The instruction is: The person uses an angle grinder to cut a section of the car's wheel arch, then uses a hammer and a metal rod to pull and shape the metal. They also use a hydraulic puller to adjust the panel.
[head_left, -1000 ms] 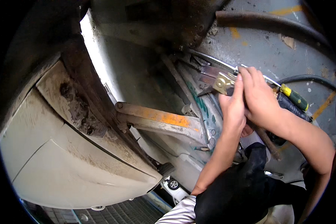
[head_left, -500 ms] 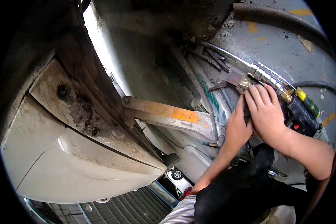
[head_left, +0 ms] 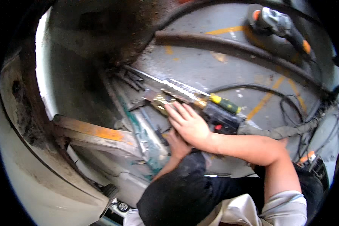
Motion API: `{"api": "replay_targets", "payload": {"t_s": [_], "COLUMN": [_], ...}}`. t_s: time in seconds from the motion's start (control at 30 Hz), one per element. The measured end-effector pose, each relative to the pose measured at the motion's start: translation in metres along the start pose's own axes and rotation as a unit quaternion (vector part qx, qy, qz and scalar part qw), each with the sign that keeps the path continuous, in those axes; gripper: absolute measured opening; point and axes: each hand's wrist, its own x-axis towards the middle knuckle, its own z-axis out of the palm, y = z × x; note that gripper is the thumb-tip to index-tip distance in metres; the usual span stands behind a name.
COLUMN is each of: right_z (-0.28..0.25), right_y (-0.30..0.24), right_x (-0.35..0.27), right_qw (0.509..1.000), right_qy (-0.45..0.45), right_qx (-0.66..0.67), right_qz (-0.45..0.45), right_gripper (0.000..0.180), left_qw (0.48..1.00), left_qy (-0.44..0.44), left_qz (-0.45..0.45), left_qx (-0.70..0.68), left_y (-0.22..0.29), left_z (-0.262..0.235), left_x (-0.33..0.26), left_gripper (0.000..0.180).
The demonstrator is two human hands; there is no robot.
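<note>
the right hand [head_left: 188, 124] lies flat, fingers spread, over the black power tool [head_left: 222, 118]; the left hand [head_left: 177, 145], just beneath, grip unclear. the tool's tip sits on the metal bracket [head_left: 160, 100] beyond the fingertips; work looks mid-way.

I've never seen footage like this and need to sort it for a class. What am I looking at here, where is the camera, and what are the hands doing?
The camera sits on a person's head, looking down through a fisheye lens, so edges bend. No robot: two bare hands. The right hand lies over a black power tool with a shiny metal front. The left hand is mostly hidden beneath it. Beside them are a rusty orange-marked beam, black cables on the grey floor, and another tool farther off.
</note>
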Motion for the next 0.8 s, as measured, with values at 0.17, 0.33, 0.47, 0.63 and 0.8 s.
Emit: {"api": "replay_targets", "payload": {"t_s": [0.17,0.33,0.47,0.63,0.8], "right_z": [-0.012,-0.067,-0.106,-0.105,-0.096], "right_y": [-0.003,0.061,0.126,0.113,0.075], "right_x": [-0.019,-0.028,-0.049,-0.076,-0.063], "right_qw": [1.0,0.992,0.964,0.948,0.981], "right_qy": [-0.009,-0.051,-0.121,-0.218,-0.008], "right_qx": [-0.001,0.04,-0.06,-0.032,-0.16], "right_qz": [-0.02,0.105,0.229,0.228,0.106], "right_gripper": [0.041,0.021,0.019,0.031,0.026], "left_qw": [0.997,0.996,0.995,0.997,0.983], "left_qy": [0.011,0.083,0.09,0.079,0.16], "left_qz": [-0.073,0.019,0.01,-0.012,-0.059], "left_qx": [-0.002,0.004,-0.031,-0.015,0.064], "left_y": [-0.001,0.009,0.009,0.022,0.004], "left_z": [0.015,0.014,0.015,0.003,-0.033], "left_x": [-0.006,-0.01,-0.015,-0.009,0.002], "left_gripper": [0.076,0.037,0.039,0.033,0.039]}}
